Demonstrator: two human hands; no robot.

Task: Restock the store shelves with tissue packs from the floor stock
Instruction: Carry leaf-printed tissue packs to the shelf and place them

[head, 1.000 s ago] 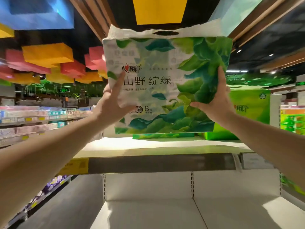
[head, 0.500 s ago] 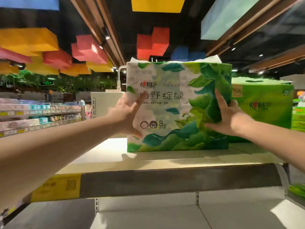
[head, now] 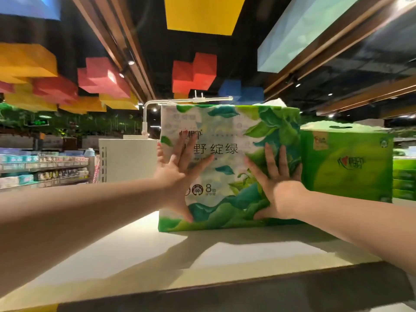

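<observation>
While two hands (head: 227, 183) press, two packs (head: 229, 167) stand.

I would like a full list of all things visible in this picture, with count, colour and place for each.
leaf-print tissue pack: one, white and green, upright on the top shelf
green tissue pack: one, green, right of it
top shelf: one, cream, foreground
white bracket: one, behind the pack
ceiling blocks: several, red, yellow, blue
far shelves: stocked, left background
left hand: flat on pack front
right hand: flat on pack front
</observation>
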